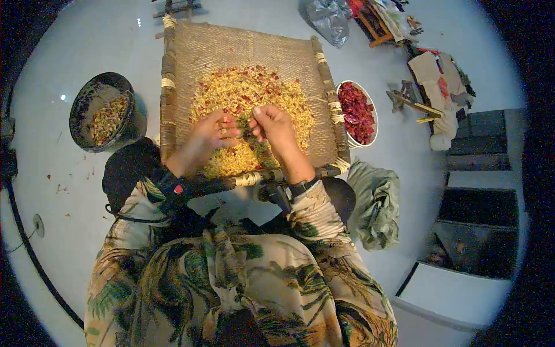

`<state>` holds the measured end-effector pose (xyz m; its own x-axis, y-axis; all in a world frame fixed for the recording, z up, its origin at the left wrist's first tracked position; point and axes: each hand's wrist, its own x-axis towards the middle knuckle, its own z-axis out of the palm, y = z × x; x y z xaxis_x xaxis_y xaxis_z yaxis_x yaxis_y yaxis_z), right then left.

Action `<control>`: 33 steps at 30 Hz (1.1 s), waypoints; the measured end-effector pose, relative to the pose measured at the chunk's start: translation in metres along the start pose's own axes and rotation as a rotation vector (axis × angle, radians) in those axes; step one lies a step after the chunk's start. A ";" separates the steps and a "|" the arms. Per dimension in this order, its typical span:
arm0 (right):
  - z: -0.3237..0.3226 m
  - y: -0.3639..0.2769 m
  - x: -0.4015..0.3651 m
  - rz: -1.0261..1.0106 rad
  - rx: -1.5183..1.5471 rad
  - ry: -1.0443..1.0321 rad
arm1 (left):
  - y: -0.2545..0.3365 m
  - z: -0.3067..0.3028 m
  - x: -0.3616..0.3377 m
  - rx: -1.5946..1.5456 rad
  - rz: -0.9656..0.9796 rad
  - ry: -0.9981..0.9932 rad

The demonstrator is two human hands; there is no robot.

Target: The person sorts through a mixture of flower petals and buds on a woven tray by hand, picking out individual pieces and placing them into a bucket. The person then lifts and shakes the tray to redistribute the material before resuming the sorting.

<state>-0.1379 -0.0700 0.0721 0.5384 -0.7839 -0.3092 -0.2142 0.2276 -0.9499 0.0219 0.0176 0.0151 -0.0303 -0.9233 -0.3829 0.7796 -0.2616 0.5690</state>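
A woven tray [214, 37] with a wooden frame lies in front of me, spread with yellow pieces [231, 87] mixed with dark red bits. Over the near middle of this spread is my left hand [215, 132], slightly blurred, its fingers apart and nothing visible in them. Close to its right, my right hand [272, 124] has thumb and fingers pressed together around something too small to make out. A gap separates the two hands. A dark band circles my right wrist.
On the left stands a black bucket [136, 118] with plant scraps. A white bucket [376, 124] of dark red pieces is right of the tray. Beside my right knee lies a greenish sack [376, 202]. Farther right are a wooden stand [407, 98] and dark shelves [480, 208].
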 end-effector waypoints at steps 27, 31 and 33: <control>-0.094 0.072 0.005 -0.146 -0.252 0.206 | 0.194 -0.152 -0.102 0.910 0.494 0.698; -0.116 0.072 0.031 -0.219 -0.558 0.300 | 0.195 -0.164 -0.109 1.144 0.568 0.830; -0.123 0.054 0.042 -0.228 -0.740 0.320 | 0.190 -0.147 -0.103 1.090 0.570 0.793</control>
<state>-0.2269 -0.1618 0.0133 0.3998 -0.9164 0.0210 -0.6676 -0.3068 -0.6783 0.2652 0.1037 0.0561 0.7398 -0.6728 -0.0090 -0.2920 -0.3332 0.8965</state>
